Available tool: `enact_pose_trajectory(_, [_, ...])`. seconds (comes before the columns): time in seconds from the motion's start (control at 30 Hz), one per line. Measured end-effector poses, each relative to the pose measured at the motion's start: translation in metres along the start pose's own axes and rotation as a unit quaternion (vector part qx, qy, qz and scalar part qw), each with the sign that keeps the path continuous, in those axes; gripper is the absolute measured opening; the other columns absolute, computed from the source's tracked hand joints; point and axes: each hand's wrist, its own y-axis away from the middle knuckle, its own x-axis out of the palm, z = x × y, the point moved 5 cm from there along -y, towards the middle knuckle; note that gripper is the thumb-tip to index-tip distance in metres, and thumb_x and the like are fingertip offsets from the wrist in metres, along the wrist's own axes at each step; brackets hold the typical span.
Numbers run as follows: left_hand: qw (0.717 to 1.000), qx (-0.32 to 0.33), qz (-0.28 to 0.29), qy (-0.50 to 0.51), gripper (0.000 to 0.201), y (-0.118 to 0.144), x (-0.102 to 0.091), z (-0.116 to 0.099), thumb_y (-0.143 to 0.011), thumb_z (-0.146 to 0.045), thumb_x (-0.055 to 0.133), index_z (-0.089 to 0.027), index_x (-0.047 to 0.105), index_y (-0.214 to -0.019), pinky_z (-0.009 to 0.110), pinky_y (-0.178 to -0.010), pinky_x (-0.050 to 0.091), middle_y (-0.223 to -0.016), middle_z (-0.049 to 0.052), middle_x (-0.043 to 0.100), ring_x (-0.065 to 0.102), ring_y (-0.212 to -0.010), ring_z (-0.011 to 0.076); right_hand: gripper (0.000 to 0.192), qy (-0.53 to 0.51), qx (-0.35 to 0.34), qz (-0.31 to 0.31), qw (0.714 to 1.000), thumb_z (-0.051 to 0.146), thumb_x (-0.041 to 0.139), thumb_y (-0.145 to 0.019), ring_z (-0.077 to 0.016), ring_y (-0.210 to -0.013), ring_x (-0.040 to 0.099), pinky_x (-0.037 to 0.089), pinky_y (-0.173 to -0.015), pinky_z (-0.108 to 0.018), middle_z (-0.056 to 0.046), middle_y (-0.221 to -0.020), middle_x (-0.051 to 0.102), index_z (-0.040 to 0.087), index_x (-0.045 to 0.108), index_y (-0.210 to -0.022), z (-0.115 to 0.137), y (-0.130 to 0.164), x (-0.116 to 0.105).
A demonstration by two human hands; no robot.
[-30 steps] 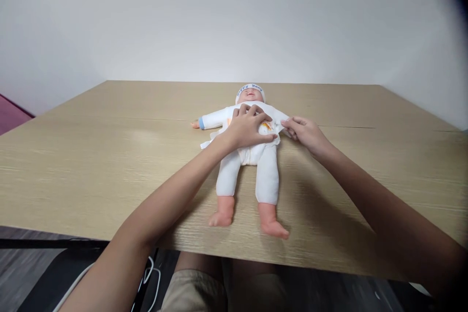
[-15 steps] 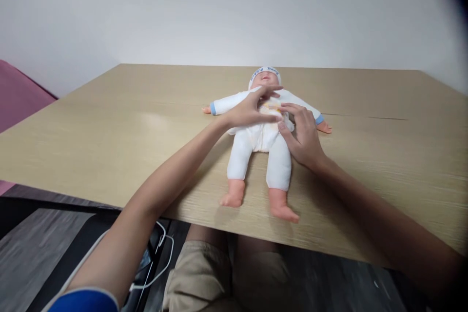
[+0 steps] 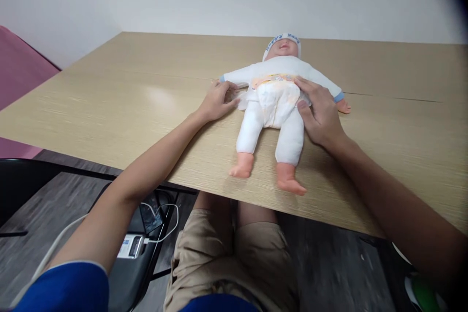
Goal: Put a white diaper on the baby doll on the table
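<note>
A baby doll [image 3: 287, 64] in white clothes with blue cuffs lies on its back, its feet toward me. Round its hips is a white diaper [image 3: 276, 102] with a coloured waistband. My left hand [image 3: 219, 100] is at the doll's hip on the left, fingers and thumb closed on the diaper's thin side wing [image 3: 242, 99]. Against the opposite hip rests my right hand [image 3: 321, 112]. Its fingers lie on the waistband's end, with the thumb apart lower down near the top of the leg.
The doll lies on a wide wooden table [image 3: 146, 107] against a pale wall. Below the front edge, a black chair [image 3: 126, 278] holds a white device [image 3: 130, 246] with a cable. A pink panel [image 3: 22, 68] stands at the far left.
My left hand has gone from above the doll's belly out to the diaper's left side. My right hand stays at the other hip. The view has tilted down, showing more floor and chair.
</note>
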Motion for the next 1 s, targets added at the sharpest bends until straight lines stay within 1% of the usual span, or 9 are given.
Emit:
enact_pose_trajectory(0.13, [0.997,-0.046,0.001,-0.063,0.035,0.001,0.002,0.003,-0.098,-0.043,0.071,-0.019,0.071,-0.124,0.053,-0.122,0.043,-0.120,0.013,0.081,0.064,-0.132,0.0376,0.060,0.021,0.015,-0.014,1.000,0.063,0.044,-0.118,-0.0394,-0.156,0.062,0.047,-0.133,-0.070,-0.008,-0.166,0.065,0.036,0.059,-0.169,0.004,-0.006,-0.005])
enact_pose_trajectory(0.23, [0.993,-0.094,-0.005,-0.074,0.026,0.004,-0.003,0.000,-0.097,-0.042,0.075,-0.021,0.068,-0.111,0.051,-0.118,0.043,-0.120,0.013,0.080,0.064,-0.132,0.0368,0.057,0.038,0.030,-0.010,0.999,0.065,0.045,-0.116,-0.0420,-0.150,0.062,0.045,-0.131,-0.071,-0.008,-0.163,0.067,0.041,0.059,-0.166,0.018,-0.020,-0.011])
enact_pose_trajectory(0.37, [0.982,-0.164,0.023,-0.088,0.031,0.006,-0.011,-0.004,-0.098,-0.048,0.080,-0.022,0.063,-0.097,0.054,-0.116,0.039,-0.111,0.010,0.080,0.068,-0.119,0.0355,0.047,0.066,0.027,0.027,0.997,0.064,0.045,-0.116,-0.0419,-0.144,0.060,0.044,-0.131,-0.067,-0.011,-0.152,0.070,0.041,0.065,-0.151,0.044,-0.053,-0.010])
enact_pose_trajectory(0.5, [0.975,-0.189,0.063,-0.101,0.037,0.007,-0.016,-0.008,-0.102,-0.049,0.077,-0.021,0.058,-0.087,0.055,-0.115,0.037,-0.103,0.008,0.079,0.071,-0.105,0.0324,0.040,0.054,0.053,0.074,0.994,0.064,0.060,-0.111,-0.0352,-0.121,0.066,0.053,-0.113,-0.056,-0.015,-0.124,0.074,0.028,0.069,-0.126,0.050,-0.089,0.005])
enact_pose_trajectory(0.63, [0.973,-0.189,0.080,-0.103,0.038,0.007,-0.019,-0.010,-0.101,-0.053,0.076,-0.022,0.059,-0.089,0.056,-0.114,0.037,-0.103,0.008,0.079,0.071,-0.105,0.0326,0.035,0.058,0.127,0.124,0.982,0.054,0.079,-0.100,-0.0295,-0.103,0.066,0.054,-0.097,-0.049,-0.011,-0.108,0.073,0.023,0.065,-0.110,0.035,-0.110,0.030])
enact_pose_trajectory(0.73, [0.971,-0.196,0.091,-0.101,0.038,0.008,-0.022,-0.012,-0.099,-0.055,0.077,-0.022,0.060,-0.090,0.057,-0.115,0.037,-0.101,0.008,0.078,0.071,-0.105,0.0332,0.039,0.071,0.146,0.132,0.978,0.058,0.079,-0.099,-0.0312,-0.105,0.066,0.054,-0.099,-0.050,-0.012,-0.105,0.071,0.023,0.063,-0.107,0.027,-0.114,0.042])
enact_pose_trajectory(0.83, [0.967,-0.205,0.116,-0.097,0.042,0.008,-0.023,-0.014,-0.099,-0.057,0.076,-0.021,0.058,-0.085,0.058,-0.116,0.036,-0.097,0.007,0.076,0.070,-0.104,0.0328,0.039,0.081,0.141,0.131,0.978,0.059,0.077,-0.100,-0.0347,-0.114,0.065,0.054,-0.103,-0.052,-0.015,-0.109,0.071,0.023,0.065,-0.111,0.026,-0.115,0.047])
enact_pose_trajectory(0.9, [0.965,-0.208,0.130,-0.087,0.044,0.007,-0.025,-0.014,-0.098,-0.057,0.076,-0.021,0.057,-0.083,0.058,-0.119,0.035,-0.095,0.006,0.075,0.069,-0.104,0.0312,0.035,0.096,0.114,0.130,0.980,0.053,0.075,-0.100,-0.0383,-0.124,0.064,0.053,-0.107,-0.054,-0.017,-0.116,0.072,0.023,0.067,-0.113,0.030,-0.116,0.047])
enact_pose_trajectory(1.0, [0.962,-0.219,0.145,-0.071,0.044,0.006,-0.027,-0.011,-0.097,-0.058,0.076,-0.021,0.060,-0.081,0.059,-0.124,0.032,-0.093,0.004,0.075,0.067,-0.103,0.0289,0.024,0.107,0.033,0.138,0.984,0.041,0.068,-0.101,-0.0396,-0.135,0.062,0.050,-0.118,-0.058,-0.017,-0.127,0.073,0.022,0.072,-0.116,0.041,-0.121,0.046])
